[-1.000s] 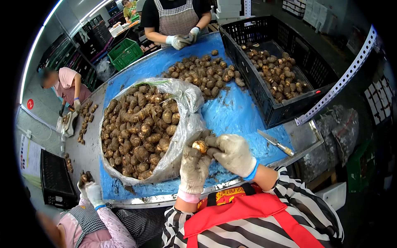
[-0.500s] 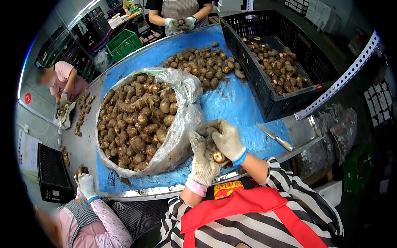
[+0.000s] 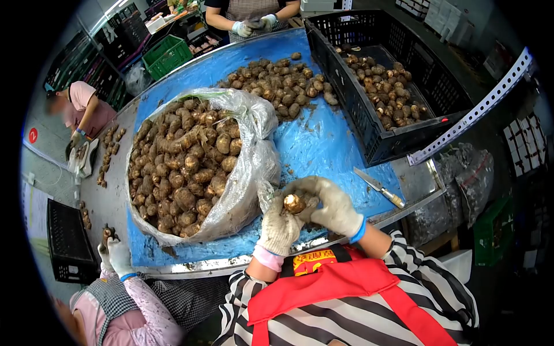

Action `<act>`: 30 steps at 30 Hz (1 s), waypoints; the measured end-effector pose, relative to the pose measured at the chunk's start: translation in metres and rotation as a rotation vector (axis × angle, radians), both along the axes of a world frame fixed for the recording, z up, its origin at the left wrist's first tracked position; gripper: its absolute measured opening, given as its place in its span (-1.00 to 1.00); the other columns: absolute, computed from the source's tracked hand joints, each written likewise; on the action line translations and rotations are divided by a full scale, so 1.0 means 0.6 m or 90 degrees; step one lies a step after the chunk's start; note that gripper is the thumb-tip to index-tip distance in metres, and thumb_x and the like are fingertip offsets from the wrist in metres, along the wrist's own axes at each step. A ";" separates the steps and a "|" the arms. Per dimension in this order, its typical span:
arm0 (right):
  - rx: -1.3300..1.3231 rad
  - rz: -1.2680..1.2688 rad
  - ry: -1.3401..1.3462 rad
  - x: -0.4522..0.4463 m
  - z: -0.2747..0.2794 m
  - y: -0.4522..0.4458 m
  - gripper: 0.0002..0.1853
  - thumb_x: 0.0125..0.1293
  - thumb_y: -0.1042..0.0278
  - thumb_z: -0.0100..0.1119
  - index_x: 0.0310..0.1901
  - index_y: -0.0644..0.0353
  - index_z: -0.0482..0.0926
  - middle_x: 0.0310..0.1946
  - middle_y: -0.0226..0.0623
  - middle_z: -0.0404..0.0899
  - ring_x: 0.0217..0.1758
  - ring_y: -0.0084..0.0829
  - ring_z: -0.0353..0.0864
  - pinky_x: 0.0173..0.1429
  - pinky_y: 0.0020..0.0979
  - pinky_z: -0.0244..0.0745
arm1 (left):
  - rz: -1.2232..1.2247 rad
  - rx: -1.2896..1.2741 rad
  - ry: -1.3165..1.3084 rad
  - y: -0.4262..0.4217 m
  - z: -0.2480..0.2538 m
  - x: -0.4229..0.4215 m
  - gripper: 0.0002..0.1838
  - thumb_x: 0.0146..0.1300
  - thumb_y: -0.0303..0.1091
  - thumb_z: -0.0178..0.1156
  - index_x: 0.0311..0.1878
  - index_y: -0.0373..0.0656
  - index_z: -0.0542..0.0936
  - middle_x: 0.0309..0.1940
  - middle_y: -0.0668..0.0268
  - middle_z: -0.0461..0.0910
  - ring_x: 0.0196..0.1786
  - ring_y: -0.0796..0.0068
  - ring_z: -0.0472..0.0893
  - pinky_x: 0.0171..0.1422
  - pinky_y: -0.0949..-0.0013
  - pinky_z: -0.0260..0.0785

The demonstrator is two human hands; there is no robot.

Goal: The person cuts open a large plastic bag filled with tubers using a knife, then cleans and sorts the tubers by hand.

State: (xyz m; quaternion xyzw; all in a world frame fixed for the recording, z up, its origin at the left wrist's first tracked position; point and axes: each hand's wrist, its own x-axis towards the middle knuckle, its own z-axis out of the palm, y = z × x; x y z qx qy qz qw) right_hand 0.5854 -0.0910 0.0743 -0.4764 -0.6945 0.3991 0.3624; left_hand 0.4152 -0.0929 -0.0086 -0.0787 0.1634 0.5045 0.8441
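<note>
My left hand (image 3: pixel 278 229), in a knitted work glove, is closed around a small taro (image 3: pixel 294 203) whose pale cut end faces up. My right hand (image 3: pixel 333 206), gloved too, curls over it from the right, its fingers on what looks like one or more darker taros (image 3: pixel 311 203) between the hands; how many is hidden. Just left of my hands stands a clear plastic bag (image 3: pixel 254 167), opened wide and full of brown taros (image 3: pixel 184 167). A knife (image 3: pixel 379 187) with a wooden handle lies on the blue sheet (image 3: pixel 311 144) to my right.
Loose taros (image 3: pixel 277 83) are heaped beyond the bag. A black crate (image 3: pixel 340 95) with more taros stands at the back right, near a perforated metal bar (image 3: pixel 473 118). Co-workers are opposite and at left; one gloved hand (image 3: pixel 120 256) holds a taro near the table's left corner.
The taro's pale end has turned from facing low between my hands to facing up, higher and further left. My right hand has shifted slightly right and down. The view has moved a little.
</note>
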 end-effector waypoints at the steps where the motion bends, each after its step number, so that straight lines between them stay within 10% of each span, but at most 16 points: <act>1: 0.124 -0.032 -0.015 -0.007 -0.003 -0.010 -0.54 0.05 0.46 0.40 0.07 0.24 0.70 -0.05 -0.15 0.72 0.13 -0.13 0.67 0.26 -0.21 0.51 | -0.018 0.034 -0.045 0.000 -0.008 0.000 -0.47 0.64 -0.04 -0.06 0.36 -0.34 0.36 0.27 -0.13 0.46 0.43 -0.13 0.44 0.46 -0.22 0.44; 3: 0.158 -0.085 0.028 -0.014 -0.054 -0.014 -0.53 0.07 0.46 0.39 0.09 0.23 0.70 -0.05 -0.13 0.72 0.12 -0.11 0.67 0.25 -0.20 0.51 | -0.054 0.099 -0.135 -0.002 -0.021 -0.003 -0.45 0.61 -0.02 0.00 0.36 -0.32 0.36 0.24 -0.09 0.49 0.38 -0.09 0.51 0.39 -0.14 0.53; 7: 0.261 -0.091 0.054 -0.012 -0.064 -0.004 -0.60 0.17 0.49 0.31 0.09 0.22 0.71 -0.09 -0.11 0.73 0.02 -0.11 0.71 0.15 -0.19 0.56 | -0.096 0.192 0.193 -0.013 0.055 -0.010 -0.39 0.55 0.05 0.10 0.34 -0.33 0.38 0.15 0.00 0.58 0.04 0.07 0.74 0.07 0.12 0.74; 14: -0.103 -0.184 0.175 0.005 -0.073 0.021 -0.70 0.25 0.56 0.12 -0.01 0.27 0.71 -0.31 -0.11 0.74 -0.09 -0.21 0.73 -0.03 -0.28 0.61 | -0.120 0.214 0.105 -0.023 0.036 0.002 -0.27 0.51 -0.02 0.19 0.53 -0.26 0.23 0.33 -0.02 0.45 0.17 0.10 0.68 0.18 0.09 0.69; 22: 0.176 -0.099 0.102 -0.020 -0.040 -0.007 -0.67 0.28 0.56 0.23 0.09 0.28 0.70 0.04 -0.04 0.69 0.06 -0.22 0.70 0.21 -0.29 0.58 | -0.060 0.097 -0.045 -0.024 0.015 0.000 -0.53 0.52 -0.23 0.20 0.34 -0.27 0.40 0.24 0.01 0.52 0.41 -0.02 0.48 0.53 -0.22 0.32; 30: -0.069 -0.157 0.153 0.003 -0.059 0.022 -0.70 0.32 0.60 -0.06 -0.10 0.37 0.70 -0.18 -0.14 0.73 -0.11 -0.32 0.72 0.08 -0.36 0.61 | -0.069 0.179 0.071 -0.029 0.044 0.007 -0.42 0.42 -0.41 0.24 0.42 -0.39 0.31 0.36 -0.15 0.40 0.47 -0.14 0.39 0.60 -0.27 0.23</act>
